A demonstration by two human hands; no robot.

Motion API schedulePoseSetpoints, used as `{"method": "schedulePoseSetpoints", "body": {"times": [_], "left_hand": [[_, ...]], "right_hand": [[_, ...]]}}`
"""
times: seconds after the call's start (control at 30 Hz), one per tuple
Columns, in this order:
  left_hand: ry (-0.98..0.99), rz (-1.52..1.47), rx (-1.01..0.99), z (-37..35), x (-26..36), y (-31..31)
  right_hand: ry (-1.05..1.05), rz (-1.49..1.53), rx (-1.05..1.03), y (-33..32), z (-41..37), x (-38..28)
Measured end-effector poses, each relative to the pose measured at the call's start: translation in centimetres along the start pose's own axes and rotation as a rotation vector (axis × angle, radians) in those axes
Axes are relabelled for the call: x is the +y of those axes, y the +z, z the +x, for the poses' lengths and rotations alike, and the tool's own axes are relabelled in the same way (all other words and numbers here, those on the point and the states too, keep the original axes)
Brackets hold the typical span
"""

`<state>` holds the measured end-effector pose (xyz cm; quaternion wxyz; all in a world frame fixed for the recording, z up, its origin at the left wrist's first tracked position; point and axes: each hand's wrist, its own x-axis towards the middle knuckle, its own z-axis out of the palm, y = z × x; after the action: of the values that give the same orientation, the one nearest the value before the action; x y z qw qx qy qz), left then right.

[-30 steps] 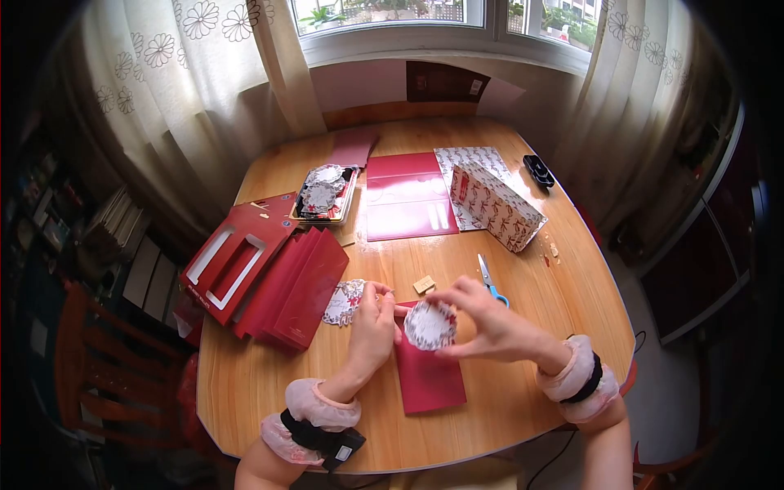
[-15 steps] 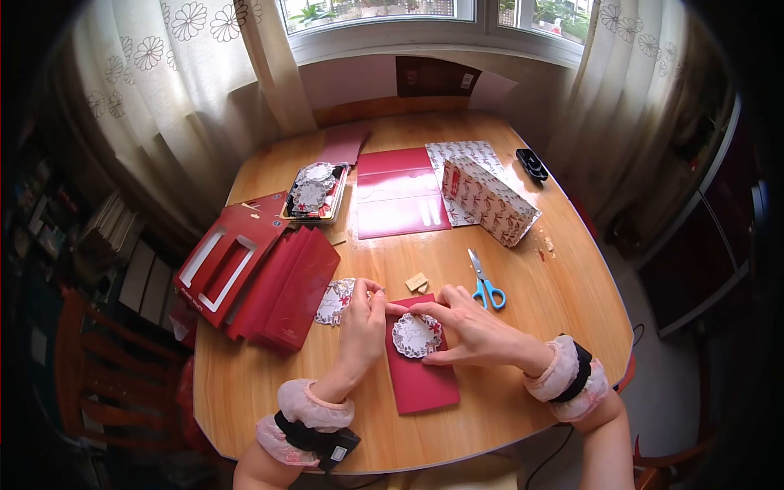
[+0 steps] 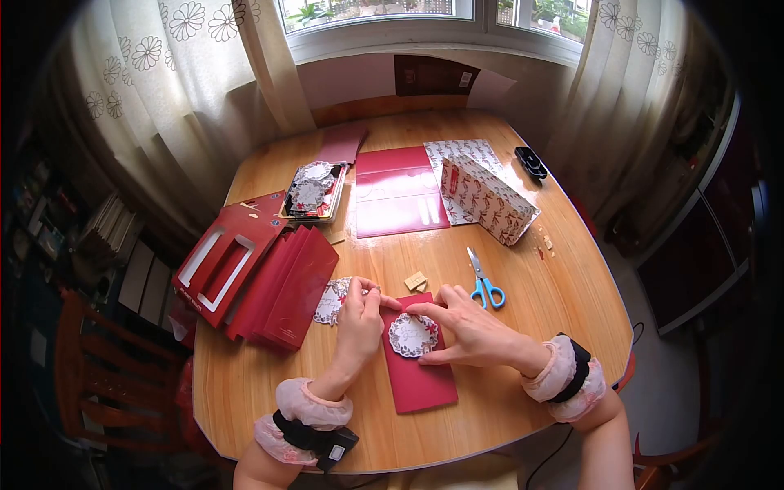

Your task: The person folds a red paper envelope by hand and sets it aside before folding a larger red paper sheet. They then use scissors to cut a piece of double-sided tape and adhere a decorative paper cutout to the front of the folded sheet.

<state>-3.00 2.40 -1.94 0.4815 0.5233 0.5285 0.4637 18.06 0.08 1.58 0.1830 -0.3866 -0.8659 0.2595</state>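
A narrow red card (image 3: 418, 390) lies at the front of the wooden table. On its upper half sits a round white paper cutout with a floral wreath border (image 3: 412, 336). My right hand (image 3: 469, 328) spans this cutout, forefinger at its top edge and thumb at its lower right. At the card's upper left corner is my left hand (image 3: 360, 320), its fingers drawn together; whatever they hold, if anything, is hidden. Partly behind that hand, a second wreath cutout (image 3: 329, 304) rests on the table.
Blue-handled scissors (image 3: 487, 290) and small tan pieces (image 3: 416, 282) lie beyond my hands. Red folders (image 3: 287, 282) stand at left, below a tray of cutouts (image 3: 314, 189). Farther back are a glossy red sheet (image 3: 400, 192), a patterned box (image 3: 487, 200) and a black object (image 3: 531, 165).
The wreath cutout has shifted very slightly left in view, along with the card and my right hand. Both hands keep nearly the same pose.
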Motion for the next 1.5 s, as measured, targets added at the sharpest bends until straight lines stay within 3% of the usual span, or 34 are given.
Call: {"method": "schedulePoseSetpoints", "body": {"times": [0.3,0.47,0.83,1.1,1.23,1.5], "left_hand": [[-0.026,-0.089,-0.094,0.2,-0.5,-0.3],[0.059,0.232,-0.048,-0.5,0.8,0.2],[0.064,0.237,-0.038,-0.5,0.4,0.3],[0.019,0.232,-0.058,-0.5,1.1,0.0],[0.009,0.190,-0.056,-0.3,0.4,0.0],[0.091,0.233,-0.007,0.0,-0.4,0.1]], "right_hand": [[0.028,-0.027,-0.007,0.1,0.0,-0.2],[0.029,-0.045,-0.003,0.2,0.0,-0.3],[0.009,-0.073,0.063,0.2,-0.3,-1.0],[-0.081,-0.280,0.115,0.8,-0.3,-2.0],[-0.109,-0.204,0.101,1.3,-0.3,-2.1],[-0.163,-0.527,0.094,2.2,-0.3,-2.9]]}}
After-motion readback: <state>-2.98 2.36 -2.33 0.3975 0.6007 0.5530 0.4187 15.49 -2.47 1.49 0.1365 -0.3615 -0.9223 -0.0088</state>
